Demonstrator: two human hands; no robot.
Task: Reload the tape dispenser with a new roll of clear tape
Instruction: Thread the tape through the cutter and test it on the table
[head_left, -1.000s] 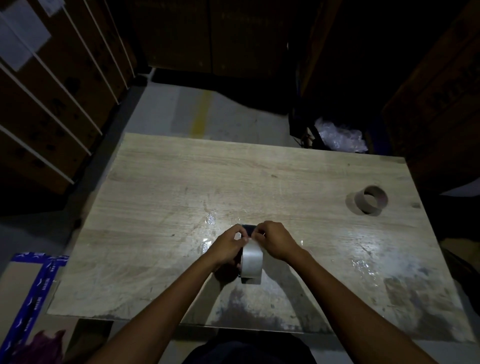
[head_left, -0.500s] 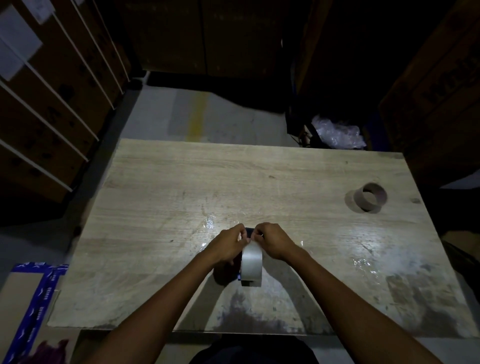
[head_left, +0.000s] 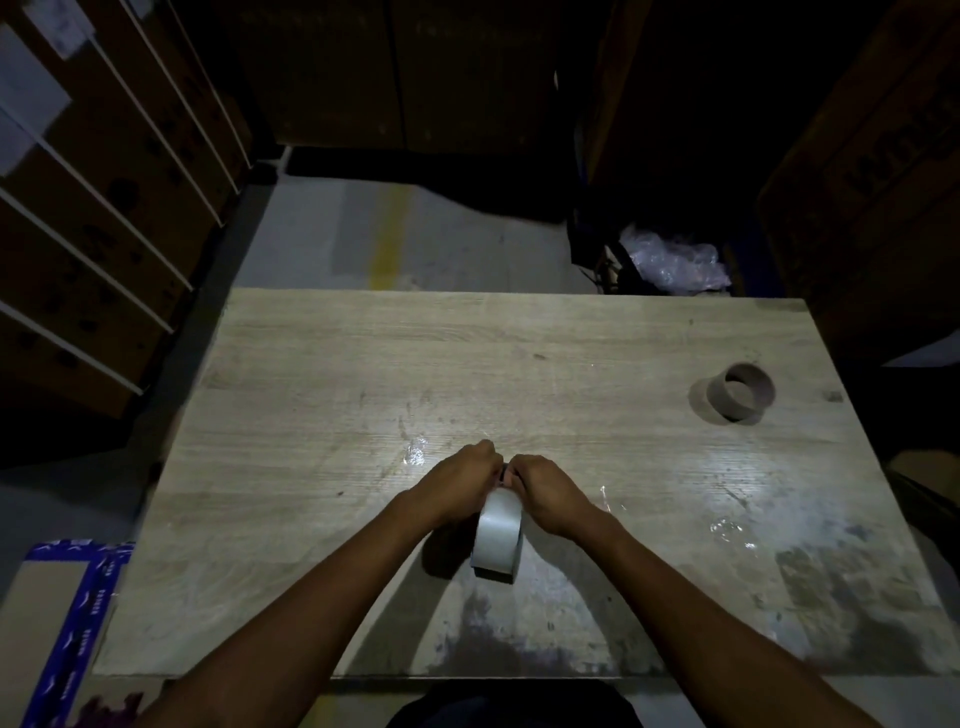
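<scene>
Dim storeroom, worn wooden table (head_left: 363, 364): left hand (head_left: 457, 480) and right hand (head_left: 545, 491) pinch tape roll (head_left: 497, 535) at centre frame; empty core (head_left: 740, 391) (right edge). Risk: clear tape end sticking to fingers.

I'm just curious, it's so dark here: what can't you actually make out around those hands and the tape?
- Head view: the dispenser, hidden behind the left hand and right hand; only a dark sliver shows.
- The fingertips' grip on the tape roll: hidden where the hands meet.
- The tape's loose end: too small and clear to see.
- The stacked boxes: print lost in darkness.
</scene>
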